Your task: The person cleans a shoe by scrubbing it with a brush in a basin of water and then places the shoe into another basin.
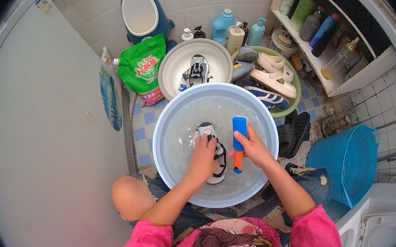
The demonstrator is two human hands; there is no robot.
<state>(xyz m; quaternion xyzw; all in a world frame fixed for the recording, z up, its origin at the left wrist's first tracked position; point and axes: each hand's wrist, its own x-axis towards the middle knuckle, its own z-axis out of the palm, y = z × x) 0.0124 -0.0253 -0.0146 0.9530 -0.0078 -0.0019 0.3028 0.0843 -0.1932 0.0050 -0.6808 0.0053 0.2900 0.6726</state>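
A light blue plastic basin (164, 177) of water stands between my knees. In it lies a white, grey and black shoe (221, 169), its toe pointing away from me. My left hand (204, 157) rests on the shoe's upper, the fingers spread over it; whether they grip it is hard to tell. To the right, my right hand (253, 146) holds a brush (240, 133) with a blue back and an orange handle above the water, the blue end upward. The brush's bristles are hidden from view.
Behind stand a white basin (164, 72) holding another shoe, a green detergent bag (141, 66) and a green basin (297, 95) of shoes. Black slippers (298, 134) and a blue tub (343, 159) are at right. A grey panel (51, 139) bounds the left, a bottle shelf (321, 52) the upper right.
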